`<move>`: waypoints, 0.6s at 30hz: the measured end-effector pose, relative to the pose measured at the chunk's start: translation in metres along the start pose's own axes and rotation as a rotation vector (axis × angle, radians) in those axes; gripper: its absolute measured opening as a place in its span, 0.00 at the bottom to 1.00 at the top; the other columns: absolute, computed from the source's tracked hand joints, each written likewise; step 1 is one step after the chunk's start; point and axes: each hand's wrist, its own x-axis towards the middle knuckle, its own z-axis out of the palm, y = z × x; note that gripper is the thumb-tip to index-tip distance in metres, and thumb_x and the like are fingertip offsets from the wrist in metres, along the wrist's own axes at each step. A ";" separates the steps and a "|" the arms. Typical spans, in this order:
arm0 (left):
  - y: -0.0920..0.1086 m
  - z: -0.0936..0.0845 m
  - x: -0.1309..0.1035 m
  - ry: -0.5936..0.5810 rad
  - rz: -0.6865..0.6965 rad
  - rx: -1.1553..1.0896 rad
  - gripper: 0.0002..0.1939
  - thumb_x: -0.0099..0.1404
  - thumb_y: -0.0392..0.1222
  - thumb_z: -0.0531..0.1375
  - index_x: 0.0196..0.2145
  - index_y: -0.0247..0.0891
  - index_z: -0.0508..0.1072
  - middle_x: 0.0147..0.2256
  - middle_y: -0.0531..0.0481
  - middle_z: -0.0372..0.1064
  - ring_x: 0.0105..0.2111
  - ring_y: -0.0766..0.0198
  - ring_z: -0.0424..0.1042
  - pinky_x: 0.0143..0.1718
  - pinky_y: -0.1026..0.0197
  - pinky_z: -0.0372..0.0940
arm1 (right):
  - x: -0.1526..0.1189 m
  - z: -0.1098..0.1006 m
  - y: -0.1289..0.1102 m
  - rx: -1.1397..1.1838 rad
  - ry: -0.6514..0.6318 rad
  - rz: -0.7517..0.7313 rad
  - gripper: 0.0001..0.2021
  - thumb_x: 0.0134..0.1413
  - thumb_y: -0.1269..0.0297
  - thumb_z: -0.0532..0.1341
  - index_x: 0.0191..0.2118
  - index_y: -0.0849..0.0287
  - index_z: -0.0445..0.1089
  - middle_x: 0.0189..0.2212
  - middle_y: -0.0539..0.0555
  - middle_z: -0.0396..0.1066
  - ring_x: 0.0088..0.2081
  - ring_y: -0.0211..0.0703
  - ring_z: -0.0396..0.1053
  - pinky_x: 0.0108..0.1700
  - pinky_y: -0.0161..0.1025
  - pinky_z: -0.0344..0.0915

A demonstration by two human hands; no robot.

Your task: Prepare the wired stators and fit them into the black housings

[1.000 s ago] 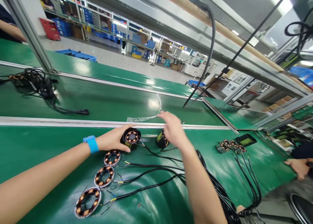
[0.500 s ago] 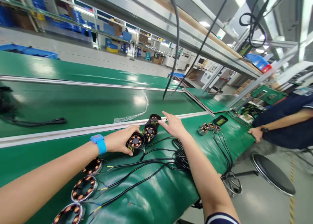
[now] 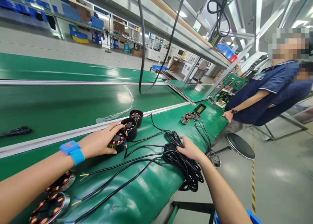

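My left hand (image 3: 99,141) is wrapped round the nearest black motor housing (image 3: 118,148), its thumb on the near side and its fingers across the top. Behind it stand a second housing (image 3: 132,133) and a third housing (image 3: 138,118), in a row. Copper-wound stators show inside all three. My right hand (image 3: 191,148) grips the upper right of a coiled black cable bundle (image 3: 181,165), which hangs over the bench edge. Leads run from it toward the housings and to loose stator rings (image 3: 50,208) at lower left, partly hidden by my left forearm.
Farther along the green bench (image 3: 144,191) lie several small stators (image 3: 186,119) and a black housing (image 3: 200,108). A co-worker's hand (image 3: 228,116) rests at the bench edge. A round stool (image 3: 240,146) stands on the right. A dark cable loop (image 3: 141,54) hangs over the bench.
My right hand has moved from beside the far housing down to the cable bundle. My left hand stays at the nearest housing. The view has turned right.
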 end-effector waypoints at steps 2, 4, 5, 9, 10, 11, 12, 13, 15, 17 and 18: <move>0.002 0.002 -0.002 0.014 -0.030 0.037 0.55 0.58 0.53 0.69 0.74 0.41 0.46 0.77 0.34 0.32 0.67 0.34 0.63 0.65 0.41 0.65 | -0.007 -0.001 0.008 0.002 0.062 0.063 0.29 0.61 0.61 0.62 0.63 0.71 0.61 0.31 0.52 0.72 0.35 0.48 0.72 0.42 0.41 0.65; 0.004 0.003 -0.002 0.029 -0.045 0.062 0.54 0.58 0.54 0.69 0.74 0.40 0.48 0.77 0.33 0.31 0.67 0.33 0.62 0.65 0.41 0.66 | -0.014 -0.002 0.016 0.001 0.112 0.109 0.31 0.61 0.60 0.61 0.65 0.71 0.58 0.34 0.53 0.72 0.36 0.48 0.72 0.43 0.42 0.65; 0.006 0.003 -0.001 0.034 -0.045 0.068 0.53 0.58 0.54 0.69 0.73 0.40 0.49 0.77 0.33 0.31 0.68 0.33 0.62 0.64 0.41 0.66 | -0.018 -0.003 0.019 -0.001 0.131 0.123 0.31 0.61 0.59 0.60 0.66 0.70 0.57 0.35 0.54 0.71 0.37 0.49 0.72 0.44 0.43 0.65; 0.020 -0.003 0.006 0.009 -0.042 0.090 0.52 0.59 0.51 0.70 0.73 0.44 0.49 0.77 0.36 0.32 0.67 0.34 0.64 0.61 0.43 0.69 | -0.035 -0.001 0.036 0.003 0.209 0.182 0.32 0.59 0.58 0.61 0.66 0.65 0.59 0.38 0.54 0.71 0.39 0.50 0.73 0.46 0.44 0.67; 0.025 -0.005 0.008 0.000 -0.051 0.100 0.52 0.59 0.50 0.70 0.73 0.44 0.48 0.77 0.36 0.32 0.66 0.34 0.65 0.60 0.43 0.70 | -0.039 0.000 0.041 0.002 0.225 0.206 0.32 0.59 0.57 0.61 0.66 0.64 0.59 0.37 0.54 0.71 0.39 0.51 0.73 0.46 0.45 0.68; 0.031 -0.006 0.009 -0.009 -0.070 0.113 0.52 0.60 0.49 0.70 0.74 0.44 0.48 0.77 0.36 0.32 0.64 0.35 0.68 0.58 0.44 0.71 | -0.043 0.001 0.046 -0.007 0.239 0.227 0.32 0.59 0.56 0.61 0.66 0.63 0.60 0.38 0.54 0.71 0.40 0.52 0.74 0.46 0.46 0.69; 0.037 -0.007 0.010 -0.013 -0.094 0.126 0.52 0.60 0.49 0.70 0.74 0.44 0.48 0.77 0.35 0.34 0.62 0.36 0.70 0.57 0.45 0.72 | -0.045 0.002 0.050 -0.030 0.258 0.239 0.32 0.60 0.54 0.61 0.66 0.62 0.61 0.39 0.56 0.72 0.42 0.53 0.74 0.46 0.47 0.70; 0.044 -0.008 0.010 -0.013 -0.121 0.139 0.52 0.61 0.48 0.70 0.74 0.43 0.48 0.76 0.35 0.35 0.60 0.37 0.72 0.55 0.46 0.73 | -0.046 0.002 0.053 -0.064 0.284 0.232 0.31 0.60 0.51 0.61 0.65 0.61 0.63 0.42 0.58 0.73 0.44 0.56 0.75 0.47 0.49 0.71; 0.055 -0.009 0.009 -0.004 -0.176 0.160 0.51 0.62 0.48 0.70 0.74 0.41 0.48 0.76 0.34 0.39 0.56 0.39 0.76 0.53 0.47 0.74 | -0.043 0.000 0.049 -0.122 0.355 0.121 0.29 0.61 0.47 0.61 0.62 0.59 0.68 0.48 0.63 0.73 0.51 0.61 0.73 0.51 0.53 0.71; 0.063 -0.009 0.007 0.011 -0.213 0.173 0.51 0.62 0.48 0.71 0.74 0.38 0.50 0.75 0.33 0.42 0.54 0.40 0.77 0.52 0.48 0.74 | -0.030 -0.004 0.026 -0.116 0.421 -0.093 0.27 0.64 0.46 0.61 0.61 0.57 0.70 0.54 0.64 0.73 0.56 0.61 0.71 0.57 0.56 0.69; 0.066 -0.009 0.006 0.018 -0.222 0.178 0.50 0.62 0.48 0.71 0.74 0.37 0.50 0.75 0.33 0.43 0.54 0.39 0.77 0.51 0.48 0.74 | -0.020 -0.007 0.007 -0.087 0.434 -0.213 0.26 0.66 0.46 0.60 0.62 0.55 0.70 0.55 0.64 0.72 0.58 0.60 0.70 0.60 0.56 0.68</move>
